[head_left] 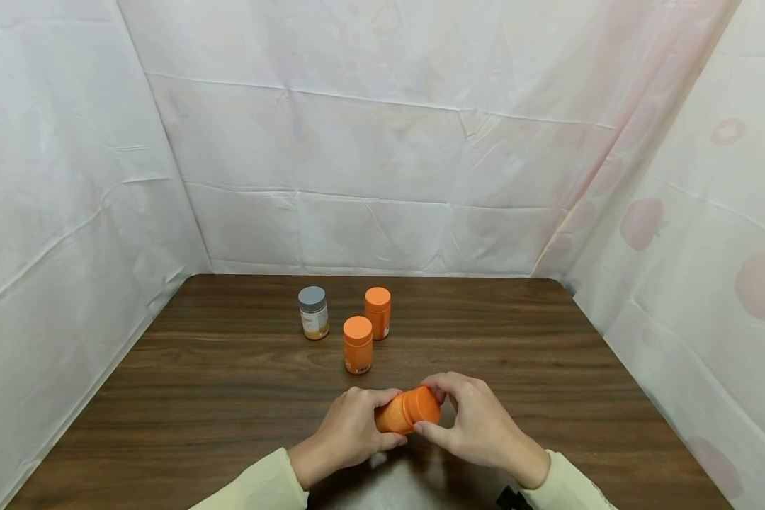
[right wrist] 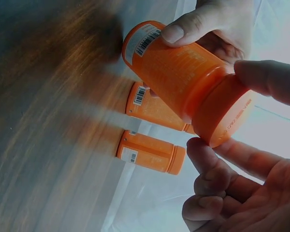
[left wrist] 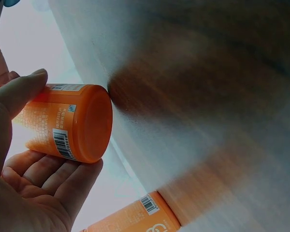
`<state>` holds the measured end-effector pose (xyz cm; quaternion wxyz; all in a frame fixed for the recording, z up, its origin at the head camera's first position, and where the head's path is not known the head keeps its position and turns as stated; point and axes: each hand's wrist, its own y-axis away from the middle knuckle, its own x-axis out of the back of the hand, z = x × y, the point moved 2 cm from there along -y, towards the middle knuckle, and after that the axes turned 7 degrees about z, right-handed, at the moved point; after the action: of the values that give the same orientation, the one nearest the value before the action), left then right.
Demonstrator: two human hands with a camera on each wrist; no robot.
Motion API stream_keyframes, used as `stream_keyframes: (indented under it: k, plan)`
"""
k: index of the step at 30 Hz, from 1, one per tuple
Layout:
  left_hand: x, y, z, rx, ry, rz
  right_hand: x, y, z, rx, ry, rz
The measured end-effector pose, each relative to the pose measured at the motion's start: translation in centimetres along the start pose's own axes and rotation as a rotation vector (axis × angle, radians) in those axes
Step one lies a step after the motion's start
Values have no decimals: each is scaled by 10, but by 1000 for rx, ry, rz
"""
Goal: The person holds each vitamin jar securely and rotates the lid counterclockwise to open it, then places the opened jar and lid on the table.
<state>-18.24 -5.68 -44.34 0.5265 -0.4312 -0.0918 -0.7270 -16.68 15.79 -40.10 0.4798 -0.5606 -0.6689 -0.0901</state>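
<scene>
An orange bottle lies tilted low over the near part of the table, its cap toward the right. My left hand grips the body, the thumb on one side and the fingers on the other; the bottle's round base faces the tabletop in the left wrist view. On the right, the thumb and fingers of my right hand pinch the rim of the orange screw cap. The cap sits on the bottle's neck. A printed label with a barcode shows on the body.
Two more orange bottles stand upright beyond my hands, one nearer and one just behind it. A clear jar with a grey lid stands to their left. White curtains enclose the dark wooden table at the back and sides.
</scene>
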Motion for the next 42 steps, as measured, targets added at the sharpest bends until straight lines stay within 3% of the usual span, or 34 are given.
stream_keyframes:
  k: [5, 22, 42]
  plan:
    - [0, 0, 0, 5, 1, -7, 2, 0, -2, 56, 2, 6]
    - [0, 0, 0, 5, -2, -11, 5, 0, -3, 124, -32, -3]
    - [0, 1, -1, 3, 2, -14, 12, 3, -2, 80, -40, 7]
